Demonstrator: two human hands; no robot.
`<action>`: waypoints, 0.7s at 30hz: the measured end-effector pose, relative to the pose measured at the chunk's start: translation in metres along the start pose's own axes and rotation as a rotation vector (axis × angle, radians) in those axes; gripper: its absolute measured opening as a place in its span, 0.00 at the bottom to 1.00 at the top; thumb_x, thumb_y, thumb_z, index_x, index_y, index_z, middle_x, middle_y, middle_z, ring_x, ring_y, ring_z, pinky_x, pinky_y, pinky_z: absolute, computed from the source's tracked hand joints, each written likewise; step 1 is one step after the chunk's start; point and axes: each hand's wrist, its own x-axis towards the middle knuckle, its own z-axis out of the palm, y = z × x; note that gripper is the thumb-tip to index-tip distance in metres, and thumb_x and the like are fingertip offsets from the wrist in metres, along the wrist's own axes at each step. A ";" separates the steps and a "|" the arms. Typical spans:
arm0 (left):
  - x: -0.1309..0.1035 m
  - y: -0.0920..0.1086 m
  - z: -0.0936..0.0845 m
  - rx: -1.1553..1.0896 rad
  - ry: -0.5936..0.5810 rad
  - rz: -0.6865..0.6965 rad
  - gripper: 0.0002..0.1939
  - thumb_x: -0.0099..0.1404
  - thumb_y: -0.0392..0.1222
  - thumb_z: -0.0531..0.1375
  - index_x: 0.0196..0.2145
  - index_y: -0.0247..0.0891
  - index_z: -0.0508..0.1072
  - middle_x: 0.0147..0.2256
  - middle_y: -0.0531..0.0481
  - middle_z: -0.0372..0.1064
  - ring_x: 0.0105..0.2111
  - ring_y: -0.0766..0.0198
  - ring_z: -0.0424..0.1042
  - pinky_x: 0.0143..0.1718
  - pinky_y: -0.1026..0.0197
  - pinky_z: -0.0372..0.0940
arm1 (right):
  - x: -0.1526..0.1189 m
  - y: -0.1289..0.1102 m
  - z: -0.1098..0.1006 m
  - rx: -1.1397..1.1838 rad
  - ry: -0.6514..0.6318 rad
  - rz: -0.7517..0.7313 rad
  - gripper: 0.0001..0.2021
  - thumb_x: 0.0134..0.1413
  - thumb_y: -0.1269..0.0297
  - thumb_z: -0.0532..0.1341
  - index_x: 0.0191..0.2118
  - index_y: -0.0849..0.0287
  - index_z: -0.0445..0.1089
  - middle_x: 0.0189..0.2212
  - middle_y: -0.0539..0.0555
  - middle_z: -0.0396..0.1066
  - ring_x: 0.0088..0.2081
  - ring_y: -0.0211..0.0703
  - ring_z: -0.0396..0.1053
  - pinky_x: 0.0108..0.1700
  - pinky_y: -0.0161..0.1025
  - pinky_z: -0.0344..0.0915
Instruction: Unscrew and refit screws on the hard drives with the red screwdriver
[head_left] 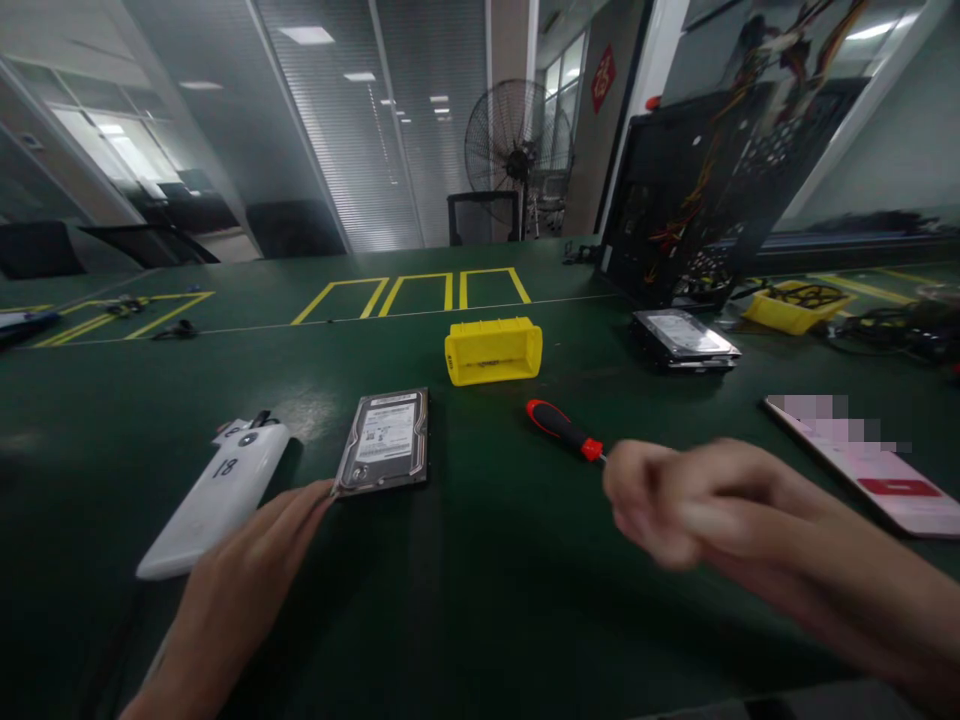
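Note:
A silver hard drive (386, 440) with a white label lies label-up on the green table, left of the middle. My left hand (247, 570) has its fingers together, their tips gripping the drive's near left corner; the thumb is hidden. Over the right part of the table is my right hand (697, 500), closed and blurred by motion. Whatever is between its fingers, if anything, cannot be made out. Just beyond it rests a screwdriver (562, 428) with a black and red handle, sharp in the picture; most of its shaft is hidden behind the hand.
A yellow bin (493, 352) stands mid-table. White devices (217, 500), one marked 18, lie at left. Stacked hard drives (684, 340) and a pink phone (862, 465) are at right. Behind them stand an open computer case (675, 210) and a yellow bin with cables (796, 307).

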 end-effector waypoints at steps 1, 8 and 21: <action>0.004 -0.002 -0.002 0.014 -0.029 0.053 0.26 0.68 0.46 0.37 0.47 0.31 0.69 0.45 0.39 0.69 0.43 0.52 0.70 0.42 0.51 0.66 | 0.016 0.002 -0.004 -0.057 -0.017 0.018 0.14 0.54 0.51 0.57 0.33 0.54 0.75 0.33 0.52 0.69 0.36 0.39 0.65 0.39 0.36 0.62; 0.028 -0.006 -0.003 -0.016 -0.244 0.074 0.21 0.66 0.41 0.41 0.41 0.32 0.70 0.36 0.40 0.67 0.34 0.55 0.66 0.36 0.53 0.62 | 0.070 0.078 -0.048 -0.803 0.250 0.164 0.25 0.53 0.48 0.55 0.51 0.58 0.65 0.44 0.58 0.64 0.44 0.47 0.63 0.43 0.43 0.61; 0.032 -0.003 -0.005 0.076 -0.356 0.094 0.19 0.63 0.36 0.42 0.38 0.32 0.71 0.34 0.40 0.68 0.34 0.54 0.67 0.36 0.52 0.60 | 0.065 0.088 -0.042 -0.956 0.141 0.270 0.25 0.52 0.50 0.55 0.53 0.57 0.62 0.37 0.56 0.68 0.35 0.44 0.66 0.33 0.40 0.60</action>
